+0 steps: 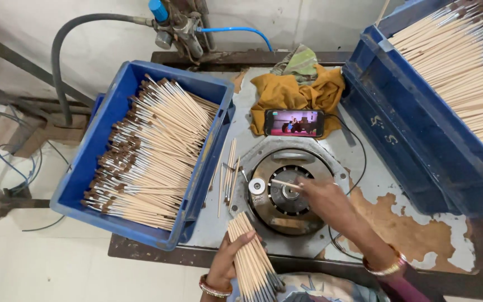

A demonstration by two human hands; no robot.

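My left hand (227, 263) is low at the near edge of the bench (420, 237), and its fingers (242, 241) are curled tight around a thick bundle of sticks (251, 257). The bundle stands nearly upright in my grip, pale wooden ends fanning up toward the machine, darker ends pointing down at my lap. Fingers closed on it, thumb side hidden behind the sticks.

My right hand (322, 196) is out over the round metal disc (286, 193) set in the bench. Its fingers (303, 187) are pinched together on one single stick (285, 184), which lies almost level, its free end pointing left over the dark hub at the middle of the disc. I cannot tell whether the tip touches the hub or sits just above it.

Left of the disc, a few loose sticks (227, 173) lie on the bench plate, beside a blue crate (93, 151) packed with sticks that have brown tips, all slanting the same way. On my right a second blue crate (415, 140) leans in, heaped with plain sticks. Behind the disc a phone (294, 122) lies flat with its screen lit, resting against a mustard-yellow cloth (297, 89). A black cable runs from the phone down past my right wrist.
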